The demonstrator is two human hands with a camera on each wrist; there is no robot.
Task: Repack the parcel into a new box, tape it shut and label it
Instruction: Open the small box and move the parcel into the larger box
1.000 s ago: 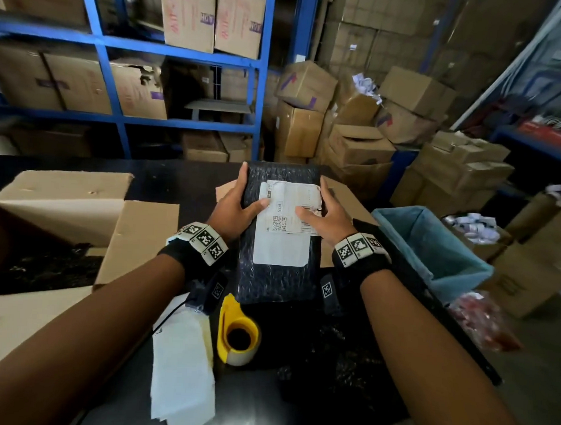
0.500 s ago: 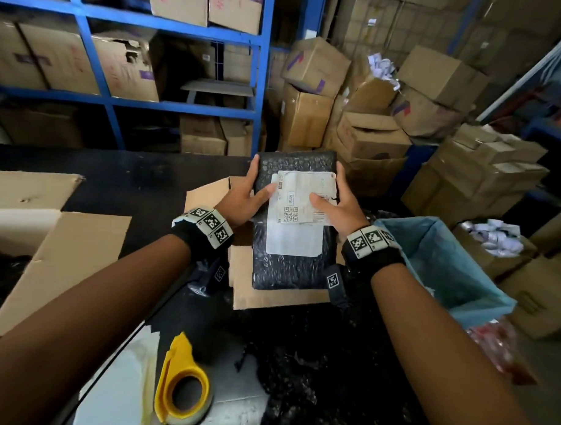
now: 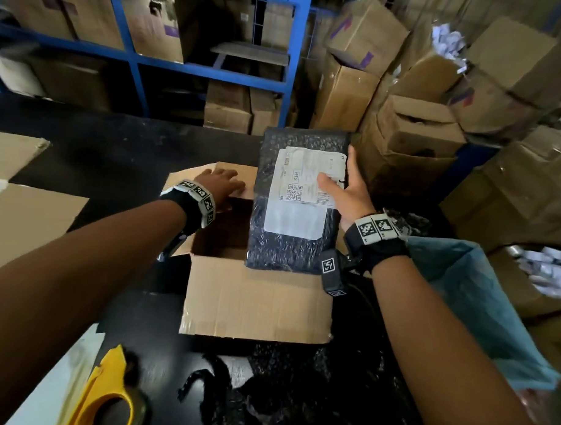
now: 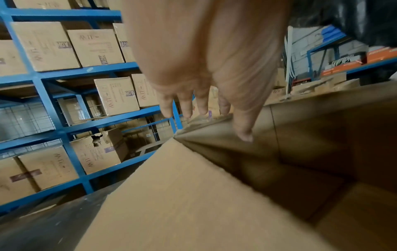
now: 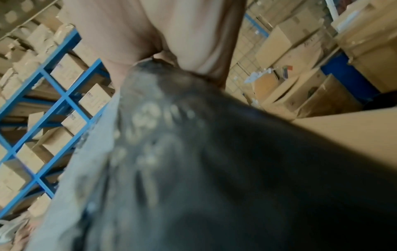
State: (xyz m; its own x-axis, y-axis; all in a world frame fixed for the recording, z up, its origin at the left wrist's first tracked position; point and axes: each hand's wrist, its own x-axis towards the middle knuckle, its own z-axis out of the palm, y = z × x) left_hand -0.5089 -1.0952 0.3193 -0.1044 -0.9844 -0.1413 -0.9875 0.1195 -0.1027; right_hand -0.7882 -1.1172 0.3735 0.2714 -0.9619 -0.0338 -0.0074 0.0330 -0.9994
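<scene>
Two hands at work. Your right hand (image 3: 348,191) grips the black parcel (image 3: 290,247) along its right edge, thumb across the white label (image 3: 306,178), fingers behind and hidden. The parcel hangs over the right half of the open box (image 3: 254,300), blocking that part of the opening; its lower edge overlaps the box's near flap. Whether it touches the box, you cannot tell.

Your left hand (image 3: 221,186) lies flat with fingers straight on the far flap, left of the parcel and apart from it. In the left wrist view the fingertips (image 4: 243,134) reach the flap's fold, above a dim interior where only folded bottom flaps show.

The right wrist view is blurred: the parcel fills it, the hand's grip barely readable.

On the table (image 3: 116,155) toward you from the left hand, a yellow tape dispenser (image 3: 107,394) is cut off by the frame edge. Label print is too small to read beyond a QR code.
</scene>
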